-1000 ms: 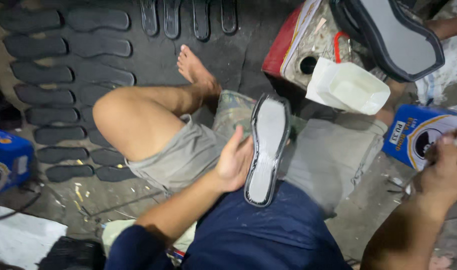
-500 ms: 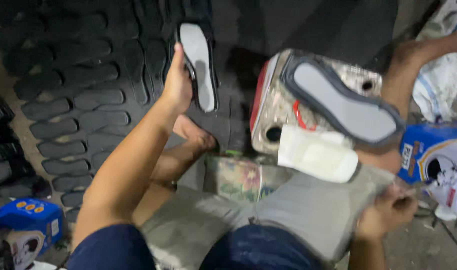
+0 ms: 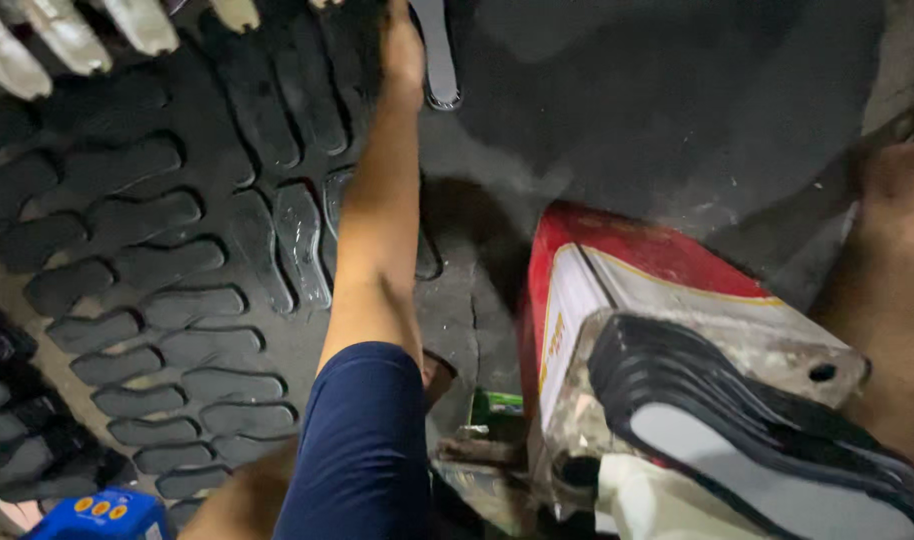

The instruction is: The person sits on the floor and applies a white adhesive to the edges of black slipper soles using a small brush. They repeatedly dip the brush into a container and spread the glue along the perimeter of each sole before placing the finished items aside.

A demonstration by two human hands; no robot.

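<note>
My left hand (image 3: 401,48) is stretched far forward to the top of the view, closed on a grey shoe sole with a dark rim (image 3: 437,55), holding it just over the dark floor. My left arm in a dark blue sleeve (image 3: 362,440) runs up the middle of the view. The right hand is out of view. Beside the held sole, rows of black soles (image 3: 167,270) lie flat on the floor to the left.
A dented red and white metal tin (image 3: 617,300) stands at lower right with a black-rimmed grey sole (image 3: 757,440) on top. A blue container (image 3: 87,515) sits at the bottom left. Pale soles (image 3: 67,35) lie at top left. A bare limb shows at right (image 3: 887,260).
My left arm has stretched farther forward, carrying the grey sole toward the far floor. The view has swung left and down; my right hand and the white tub have left the view.
</note>
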